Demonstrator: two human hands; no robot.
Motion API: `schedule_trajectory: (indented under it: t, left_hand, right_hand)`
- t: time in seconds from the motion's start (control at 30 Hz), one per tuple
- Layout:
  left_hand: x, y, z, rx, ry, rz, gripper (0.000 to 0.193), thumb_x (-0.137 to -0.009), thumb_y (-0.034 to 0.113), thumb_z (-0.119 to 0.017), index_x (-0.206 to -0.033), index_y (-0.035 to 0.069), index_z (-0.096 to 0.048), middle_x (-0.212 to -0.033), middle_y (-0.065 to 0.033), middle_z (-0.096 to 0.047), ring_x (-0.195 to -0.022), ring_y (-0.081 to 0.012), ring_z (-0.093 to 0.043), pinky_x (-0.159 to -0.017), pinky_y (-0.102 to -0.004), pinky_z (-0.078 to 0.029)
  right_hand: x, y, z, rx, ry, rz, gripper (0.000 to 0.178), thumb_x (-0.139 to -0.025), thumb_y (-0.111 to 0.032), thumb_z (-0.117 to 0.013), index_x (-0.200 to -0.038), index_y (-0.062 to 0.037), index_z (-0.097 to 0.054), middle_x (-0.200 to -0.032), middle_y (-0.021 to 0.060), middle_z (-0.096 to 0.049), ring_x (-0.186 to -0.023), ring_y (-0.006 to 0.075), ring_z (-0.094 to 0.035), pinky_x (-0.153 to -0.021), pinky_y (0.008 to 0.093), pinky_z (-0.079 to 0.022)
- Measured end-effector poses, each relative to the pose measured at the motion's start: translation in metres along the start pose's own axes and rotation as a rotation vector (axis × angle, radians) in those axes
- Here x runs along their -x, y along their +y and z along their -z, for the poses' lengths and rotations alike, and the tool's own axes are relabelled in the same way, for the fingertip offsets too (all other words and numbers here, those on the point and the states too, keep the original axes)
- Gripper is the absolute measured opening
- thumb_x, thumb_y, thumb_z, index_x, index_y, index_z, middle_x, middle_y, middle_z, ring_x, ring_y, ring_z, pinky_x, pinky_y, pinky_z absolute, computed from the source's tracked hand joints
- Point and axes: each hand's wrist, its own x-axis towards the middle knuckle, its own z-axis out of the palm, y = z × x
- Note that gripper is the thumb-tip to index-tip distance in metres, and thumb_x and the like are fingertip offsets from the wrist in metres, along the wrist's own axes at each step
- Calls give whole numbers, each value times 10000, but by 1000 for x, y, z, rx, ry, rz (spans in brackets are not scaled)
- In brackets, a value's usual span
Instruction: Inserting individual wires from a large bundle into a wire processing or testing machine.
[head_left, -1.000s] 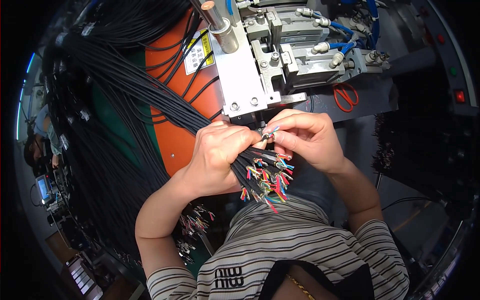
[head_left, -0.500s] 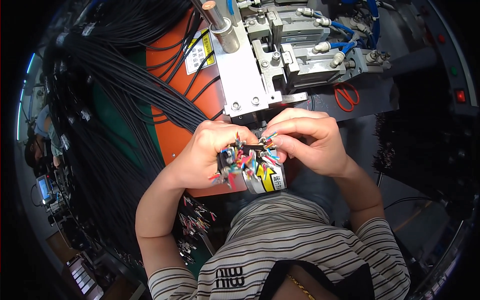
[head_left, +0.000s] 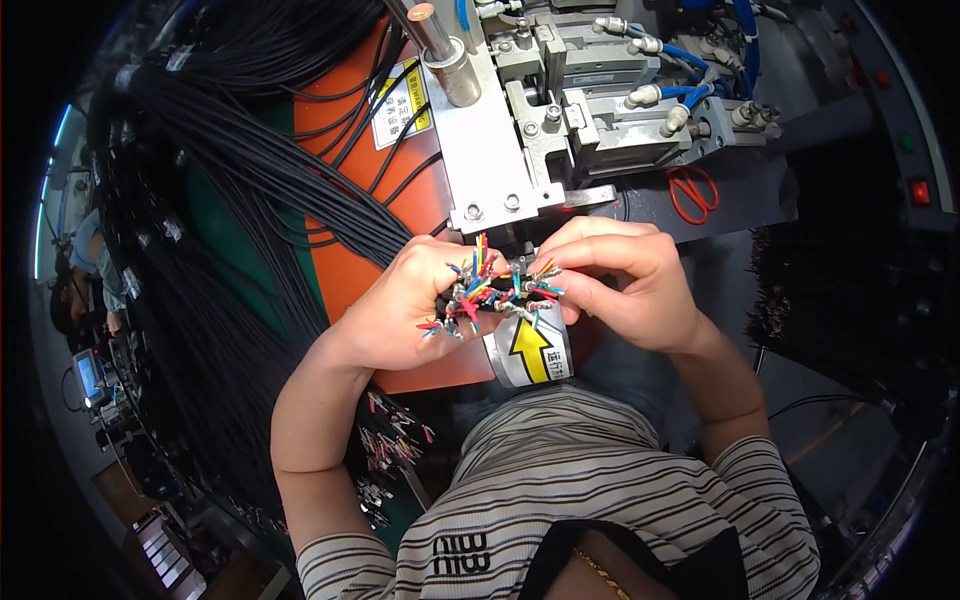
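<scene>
My left hand (head_left: 400, 305) is closed round a bundle of black cables (head_left: 455, 305), whose stripped ends point toward me. Red, blue, yellow, green and white inner wires (head_left: 485, 290) fan out from those ends, with silvery shielding among them. At the bundle's right side my right hand (head_left: 625, 285) pinches one cable end between thumb and forefinger, its colored wires (head_left: 545, 280) showing at the fingertips. Both hands are in front of the metal machine's near edge, above a white cylinder (head_left: 510, 365) with a yellow arrow.
A clamping machine (head_left: 600, 110) with blue air hoses stands ahead. Red-handled scissors (head_left: 692, 195) lie on the dark surface to its right. Long black cables (head_left: 250, 150) drape across the orange plate (head_left: 335, 270) at left. More stripped wire ends (head_left: 390, 440) hang beside my left elbow.
My left hand has tilted the bundle slightly, so the wire ends now point more upward and the yellow arrow shows more fully. My right hand stays nearly in place.
</scene>
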Motion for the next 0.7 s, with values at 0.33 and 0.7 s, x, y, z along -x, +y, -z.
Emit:
schedule_trajectory:
  t: [0.33,0.7]
  left_hand:
    - [4,3,-39,-701,218,-177,197,-664,74,-736,-793,25,-596,-635,-77,-586,-564,-237,-601,-582,-327,-457]
    - [13,-11,-41,-965,226,-263,546,-656,163,-703,-1163,-25,-622,-936,-122,-588,-770,-261,-607,-648,-350,-503]
  right_hand:
    - [3,-2,-7,595,89,75,65,-784,-11,-689,-822,-5,-637,-739,71,-586,-515,149,-566,-446,281,-427]
    - [5,7,-9,991,55,46,82,-786,-42,-674,-800,-13,-599,-751,92,-566,-570,289,-585,-499,368,-457]
